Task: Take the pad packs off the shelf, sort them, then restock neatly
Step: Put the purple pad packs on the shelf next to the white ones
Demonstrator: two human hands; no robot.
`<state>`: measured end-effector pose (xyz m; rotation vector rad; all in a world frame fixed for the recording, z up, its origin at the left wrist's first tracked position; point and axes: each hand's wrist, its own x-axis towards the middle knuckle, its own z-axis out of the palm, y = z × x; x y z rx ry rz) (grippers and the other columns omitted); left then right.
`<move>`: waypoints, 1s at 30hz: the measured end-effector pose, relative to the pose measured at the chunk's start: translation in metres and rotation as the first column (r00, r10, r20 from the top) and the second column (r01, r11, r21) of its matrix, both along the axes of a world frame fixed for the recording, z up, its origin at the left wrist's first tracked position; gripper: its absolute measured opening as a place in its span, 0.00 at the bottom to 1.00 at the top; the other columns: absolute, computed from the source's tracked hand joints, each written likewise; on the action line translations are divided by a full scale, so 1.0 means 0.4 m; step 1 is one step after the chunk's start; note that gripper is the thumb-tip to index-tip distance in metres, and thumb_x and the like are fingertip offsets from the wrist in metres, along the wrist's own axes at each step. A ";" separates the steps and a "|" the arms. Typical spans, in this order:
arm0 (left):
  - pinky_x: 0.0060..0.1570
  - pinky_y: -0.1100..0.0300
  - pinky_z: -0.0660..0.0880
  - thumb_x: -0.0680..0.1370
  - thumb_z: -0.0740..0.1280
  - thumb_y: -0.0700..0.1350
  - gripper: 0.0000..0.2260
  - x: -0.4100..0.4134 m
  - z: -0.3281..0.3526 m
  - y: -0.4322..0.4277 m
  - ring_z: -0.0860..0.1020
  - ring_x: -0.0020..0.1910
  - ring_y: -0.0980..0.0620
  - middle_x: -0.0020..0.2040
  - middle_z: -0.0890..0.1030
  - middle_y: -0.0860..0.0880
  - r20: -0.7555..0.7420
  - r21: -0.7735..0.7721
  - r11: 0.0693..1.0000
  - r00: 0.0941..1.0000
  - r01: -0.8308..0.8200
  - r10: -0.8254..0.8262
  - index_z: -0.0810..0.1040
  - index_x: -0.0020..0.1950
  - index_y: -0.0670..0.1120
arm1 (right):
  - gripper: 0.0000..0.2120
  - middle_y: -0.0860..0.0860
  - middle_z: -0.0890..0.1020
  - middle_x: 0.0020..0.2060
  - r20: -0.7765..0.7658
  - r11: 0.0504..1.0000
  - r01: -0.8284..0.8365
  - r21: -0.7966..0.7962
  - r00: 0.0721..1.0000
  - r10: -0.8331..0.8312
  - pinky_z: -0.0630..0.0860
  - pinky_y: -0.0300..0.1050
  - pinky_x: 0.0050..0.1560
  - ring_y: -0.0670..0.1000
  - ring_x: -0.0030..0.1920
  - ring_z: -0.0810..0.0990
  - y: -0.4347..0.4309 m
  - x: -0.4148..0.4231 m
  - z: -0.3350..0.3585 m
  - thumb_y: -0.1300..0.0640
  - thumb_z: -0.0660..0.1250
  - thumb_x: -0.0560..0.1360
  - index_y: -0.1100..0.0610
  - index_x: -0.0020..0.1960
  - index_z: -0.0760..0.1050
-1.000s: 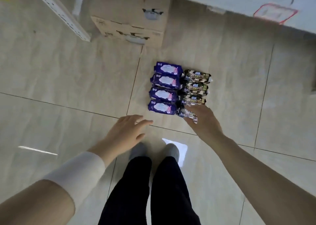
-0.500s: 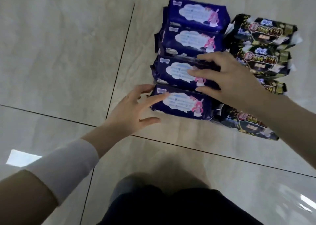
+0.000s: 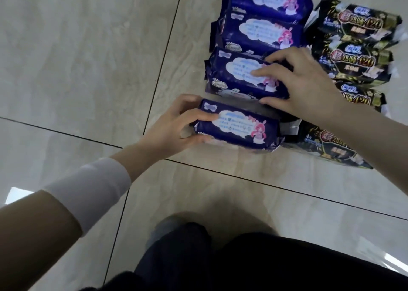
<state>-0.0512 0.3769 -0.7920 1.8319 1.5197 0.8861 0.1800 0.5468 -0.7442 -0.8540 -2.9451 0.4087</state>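
Packs sit on the floor (image 3: 88, 58), blue row (image 3: 265, 32) beside black row (image 3: 357, 58), likely so one kind lifts together. Your left grip (image 3: 174, 127) clasps the nearest pack (image 3: 238, 129); your right grip (image 3: 309, 85) curls round the next pack (image 3: 234, 74).

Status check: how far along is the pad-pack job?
Done: packs are off the shelf and sorted on the floor, blue column beside black column. In hand: the left hand grips the nearest blue pack, the right hand grips the next blue pack. Left: restocking all eight; no shelf is in view.
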 end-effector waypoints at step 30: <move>0.56 0.62 0.73 0.72 0.62 0.56 0.09 0.147 1.509 0.035 0.75 0.56 0.63 0.55 0.75 0.58 0.278 -0.484 0.870 0.925 -0.100 0.260 0.76 0.47 0.71 | 0.12 0.52 0.81 0.51 -0.218 0.808 0.383 -0.447 0.830 -0.514 0.69 0.35 0.60 0.43 0.51 0.75 -0.027 0.154 1.392 0.57 0.65 0.74 0.56 0.56 0.79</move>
